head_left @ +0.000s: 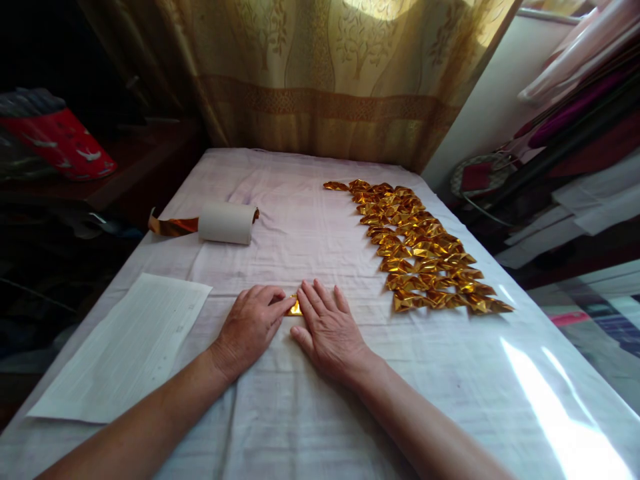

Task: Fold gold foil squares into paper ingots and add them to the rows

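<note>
Under both hands [295, 323] (no legible writing): gold foil piece [295, 309]

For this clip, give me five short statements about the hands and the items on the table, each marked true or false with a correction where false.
1. Both hands press on a small gold piece. True: the left hand and right hand cover the gold piece.
2. The folded gold pieces lie to the left. False: they lie to the right.
3. The roll stands upright. False: it lies on its side.
4. A sheet of white paper lies left of the hands. True.
5. The table has a dark cloth. False: the cloth is pale.
</note>
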{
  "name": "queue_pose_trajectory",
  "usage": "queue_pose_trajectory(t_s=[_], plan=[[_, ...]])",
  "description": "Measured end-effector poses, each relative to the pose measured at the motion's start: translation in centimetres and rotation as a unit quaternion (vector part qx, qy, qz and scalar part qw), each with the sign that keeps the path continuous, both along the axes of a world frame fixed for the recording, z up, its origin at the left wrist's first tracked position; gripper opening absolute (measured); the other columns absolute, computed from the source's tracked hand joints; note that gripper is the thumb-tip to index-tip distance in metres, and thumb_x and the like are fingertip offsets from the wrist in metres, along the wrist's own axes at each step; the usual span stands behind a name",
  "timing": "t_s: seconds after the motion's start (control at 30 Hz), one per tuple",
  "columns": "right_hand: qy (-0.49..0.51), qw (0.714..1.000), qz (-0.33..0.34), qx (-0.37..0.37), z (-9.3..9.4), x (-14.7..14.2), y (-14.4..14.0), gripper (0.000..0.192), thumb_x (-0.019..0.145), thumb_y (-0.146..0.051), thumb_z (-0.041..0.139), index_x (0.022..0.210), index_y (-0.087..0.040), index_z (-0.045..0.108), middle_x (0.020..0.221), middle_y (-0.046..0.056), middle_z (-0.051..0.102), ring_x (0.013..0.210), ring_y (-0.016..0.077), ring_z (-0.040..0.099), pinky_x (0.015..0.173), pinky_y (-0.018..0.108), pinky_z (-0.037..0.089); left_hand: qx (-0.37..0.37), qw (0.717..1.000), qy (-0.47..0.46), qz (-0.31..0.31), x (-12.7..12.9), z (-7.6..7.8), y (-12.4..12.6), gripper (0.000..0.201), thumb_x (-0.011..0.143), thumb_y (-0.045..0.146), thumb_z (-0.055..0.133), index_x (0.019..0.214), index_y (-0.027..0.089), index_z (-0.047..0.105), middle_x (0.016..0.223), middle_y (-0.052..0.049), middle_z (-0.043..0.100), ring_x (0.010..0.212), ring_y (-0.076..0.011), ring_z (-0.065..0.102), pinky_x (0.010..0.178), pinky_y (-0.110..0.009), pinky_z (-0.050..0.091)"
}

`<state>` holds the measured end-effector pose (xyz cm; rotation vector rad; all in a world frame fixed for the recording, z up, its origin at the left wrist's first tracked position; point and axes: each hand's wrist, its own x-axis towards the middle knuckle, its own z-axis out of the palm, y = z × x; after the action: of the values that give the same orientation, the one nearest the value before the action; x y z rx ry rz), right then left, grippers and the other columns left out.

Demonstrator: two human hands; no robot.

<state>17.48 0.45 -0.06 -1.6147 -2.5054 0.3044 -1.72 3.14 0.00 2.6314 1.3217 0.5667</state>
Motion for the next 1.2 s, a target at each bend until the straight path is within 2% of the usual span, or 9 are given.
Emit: queue_pose_trajectory(t_s=[0.17,0.37,0.47,0.57,0.63,0.8,0.97,1.2], plan=[[-0.021,0.999,-0.017,-0.022,0.1,1.6,-0.8,0.061,0.099,-0.049,0.045,0.152,-0.021,0.037,0.160,0.007,0.028,0.150,0.0323,0.019,0.119,0.058,0.015,-0.005,1.000,-0.010,-0.002,-0.3,-0.3,0.0,0.034,0.088,0.013,0.057,0.118,0.026,0.067,0.108,-0.006,0.064,0.100,-0.0229,0.056,0.087,-0.040,0.047],[-0.032,0.998,-0.060,-0.012,-0.3,3.0,-1.7,0.063,0.098,-0.051,0.045,0.153,-0.020,0.035,0.160,0.007,0.028,0.149,0.0326,0.020,0.119,0.058,0.017,0.023,1.000,0.005,-0.005,-0.4,-0.3,-0.3,0.032,0.091,0.014,0.053,0.118,0.025,0.067,0.107,-0.006,0.067,0.098,-0.0230,0.058,0.084,-0.039,0.049],[-0.030,0.998,-0.060,0.000,-0.4,3.1,-1.8,0.064,0.098,-0.052,0.045,0.153,-0.021,0.035,0.160,0.008,0.028,0.149,0.0322,0.022,0.119,0.057,0.018,0.058,0.998,-0.002,-0.030,-0.1,0.1,-0.9,0.036,0.093,0.014,0.047,0.124,0.022,0.063,0.117,-0.009,0.067,0.109,-0.0237,0.058,0.094,-0.042,0.047],[-0.027,0.998,-0.054,0.011,-0.5,3.1,-1.7,0.064,0.098,-0.052,0.045,0.153,-0.020,0.034,0.160,0.009,0.029,0.149,0.0318,0.021,0.118,0.057,0.019,0.078,0.991,0.019,-0.104,0.6,0.2,-1.7,0.043,0.096,0.024,0.046,0.138,0.020,0.054,0.137,-0.008,0.060,0.133,-0.0254,0.046,0.116,-0.049,0.027],[-0.025,0.999,-0.041,0.019,-0.4,3.2,-1.6,0.064,0.098,-0.051,0.045,0.153,-0.020,0.035,0.160,0.010,0.029,0.149,0.0316,0.020,0.119,0.057,0.018,0.065,0.988,0.049,-0.130,1.1,0.0,-2.0,0.048,0.098,0.036,0.046,0.143,0.021,0.048,0.143,-0.007,0.056,0.140,-0.0252,0.040,0.121,-0.050,0.014],[-0.019,1.000,-0.013,0.016,-0.2,3.3,-1.5,0.065,0.097,-0.052,0.046,0.152,-0.019,0.037,0.159,0.011,0.029,0.149,0.0322,0.020,0.119,0.057,0.018,0.025,0.989,0.106,-0.102,1.3,-0.9,-2.1,0.059,0.097,0.052,0.042,0.150,0.025,0.039,0.150,-0.006,0.049,0.146,-0.0244,0.032,0.122,-0.050,0.003],[-0.014,1.000,-0.024,0.013,-0.2,3.3,-1.6,0.064,0.098,-0.054,0.045,0.152,-0.022,0.037,0.160,0.010,0.029,0.149,0.0331,0.020,0.118,0.059,0.018,0.027,0.988,0.114,-0.098,0.7,-1.2,-2.3,0.059,0.098,0.050,0.043,0.151,0.027,0.035,0.151,-0.004,0.048,0.145,-0.0254,0.032,0.122,-0.051,0.003],[-0.010,0.999,-0.023,0.022,-0.3,3.4,-1.7,0.063,0.098,-0.054,0.044,0.151,-0.022,0.038,0.160,0.010,0.029,0.149,0.0320,0.021,0.119,0.058,0.017,0.023,0.992,0.091,-0.079,0.9,-0.8,-2.7,0.058,0.098,0.046,0.046,0.153,0.030,0.032,0.149,-0.003,0.050,0.144,-0.0261,0.035,0.121,-0.053,0.012]])
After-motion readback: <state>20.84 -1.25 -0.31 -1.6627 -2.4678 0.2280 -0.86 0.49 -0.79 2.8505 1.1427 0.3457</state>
